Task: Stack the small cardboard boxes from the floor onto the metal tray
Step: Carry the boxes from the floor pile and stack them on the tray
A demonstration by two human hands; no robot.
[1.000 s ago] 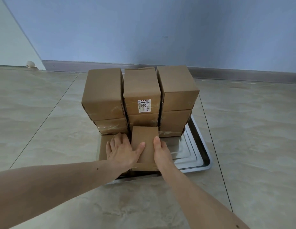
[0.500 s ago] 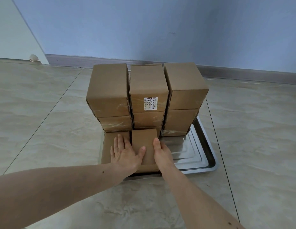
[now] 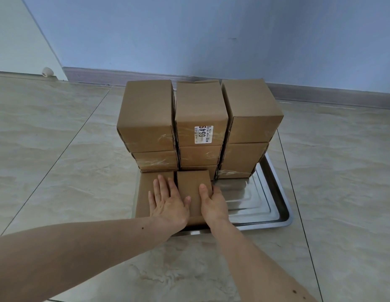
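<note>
Pale marbled floor tiles (image 3: 58,149) fill the frame below a blue wall and grey skirting board, with a white door edge at the upper left. At centre sits the metal tray (image 3: 274,205), its ribbed bare base showing only at lower right.

Going left to right: a low box (image 3: 146,192) lies flat at the tray's front left corner, and the left hand (image 3: 167,201) rests on it with fingers straight and spread, the thumb touching the next box over. That middle box (image 3: 193,188) stands just beside it, at the tray's front centre; the right hand (image 3: 213,203) cups its right side, thumb laid on top, the other fingers hidden behind the edge. Behind these rise three taped columns of stacked boxes (image 3: 200,114), the middle one bearing a white label (image 3: 203,134).

These boxes look light, stiff and square-edged, so they should slide readily on the smooth steel. Clear tape on their faces may be slick; bare cardboard gives better hold. Pressing opposite side walls low down, near the corners where the board is stiffest, seems safest. Pushing hard could nudge the tall columns behind.
</note>
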